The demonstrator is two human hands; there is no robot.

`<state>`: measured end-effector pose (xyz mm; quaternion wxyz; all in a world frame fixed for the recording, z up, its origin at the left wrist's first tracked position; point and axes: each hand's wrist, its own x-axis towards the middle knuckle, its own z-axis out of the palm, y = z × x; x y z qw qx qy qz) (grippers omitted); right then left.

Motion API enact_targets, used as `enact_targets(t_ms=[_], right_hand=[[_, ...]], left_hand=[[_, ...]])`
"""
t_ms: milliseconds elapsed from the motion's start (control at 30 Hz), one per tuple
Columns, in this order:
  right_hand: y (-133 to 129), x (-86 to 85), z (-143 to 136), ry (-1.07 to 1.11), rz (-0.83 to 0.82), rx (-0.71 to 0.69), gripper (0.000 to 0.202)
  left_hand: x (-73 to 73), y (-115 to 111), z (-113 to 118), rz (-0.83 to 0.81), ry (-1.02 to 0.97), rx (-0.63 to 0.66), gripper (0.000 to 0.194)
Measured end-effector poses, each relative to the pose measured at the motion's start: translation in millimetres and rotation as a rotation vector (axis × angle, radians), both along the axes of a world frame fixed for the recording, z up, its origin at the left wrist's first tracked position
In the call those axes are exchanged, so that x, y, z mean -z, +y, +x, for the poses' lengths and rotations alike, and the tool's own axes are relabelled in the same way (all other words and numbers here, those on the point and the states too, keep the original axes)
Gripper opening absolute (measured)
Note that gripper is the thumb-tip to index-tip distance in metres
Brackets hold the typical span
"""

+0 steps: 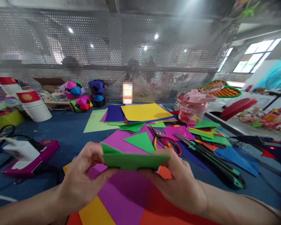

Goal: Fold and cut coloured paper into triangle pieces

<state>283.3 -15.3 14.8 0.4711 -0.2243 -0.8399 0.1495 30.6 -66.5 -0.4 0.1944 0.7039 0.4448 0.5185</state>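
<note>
A folded piece of green paper (133,161) is held up between both hands, its crease facing me. My left hand (81,175) pinches the left end, with the thumb along the lower edge. At the other end my right hand (178,181) grips it the same way. Behind it a green paper triangle (140,142) lies on purple paper. Scissors with red and yellow handles (167,142) rest just beyond my right hand. Below my hands are sheets of purple paper (126,197), orange-red paper (164,209) and yellow paper (93,212).
A yellow sheet (145,112) tops a paper stack at the back. To the right are a utility knife (208,159), a pink-lidded jar (193,107) and a glue gun (267,147). A magenta power strip (46,150) and stacked paper cups (34,106) stand left.
</note>
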Motion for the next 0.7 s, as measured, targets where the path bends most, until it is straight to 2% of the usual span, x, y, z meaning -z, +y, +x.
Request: enact_targets(t_ms=[67, 133, 233, 300, 367, 467, 500, 533, 600, 667, 700], right_hand=[[3, 5.4, -7, 0.048, -0.328, 0.022, 0.029], [8, 7.7, -12, 0.038, -0.579, -0.047, 0.036], [18, 5.7, -12, 0.008, -0.763, -0.097, 0.039], [24, 2.3, -9, -0.06, -0.84, -0.125, 0.039], [29, -1.6, -3, -0.2, -0.87, -0.127, 0.042], [34, -7.2, 5, -0.424, -0.771, -0.058, 0.052], [35, -9.0, 7, -0.479, -0.736, -0.044, 0.054], [34, -10.7, 8, -0.522, -0.716, -0.043, 0.053], [34, -14.0, 8, -0.581, -0.696, -0.073, 0.045], [32, -16.8, 7, -0.599, -0.674, -0.13, 0.034], [32, -17.9, 6, -0.596, -0.655, -0.15, 0.031]], left_hand=[[-4.2, 7, 6, -0.212, -0.202, 0.105, 0.034], [-9.3, 13, 10, -0.387, -0.305, 0.224, 0.045], [-13.9, 16, 10, -0.546, -0.299, 0.243, 0.052], [-14.3, 17, 7, -0.569, -0.223, 0.213, 0.049], [-13.6, 19, 1, -0.459, -0.102, 0.131, 0.038], [-12.9, 21, -6, -0.074, 0.085, -0.089, 0.024], [-12.9, 21, -6, 0.056, 0.156, -0.119, 0.02], [-13.0, 20, -6, 0.164, 0.238, -0.093, 0.018], [-12.9, 18, -2, 0.289, 0.424, 0.109, 0.02], [-12.3, 15, 3, 0.304, 0.589, 0.366, 0.025], [-11.7, 14, 6, 0.284, 0.643, 0.456, 0.027]])
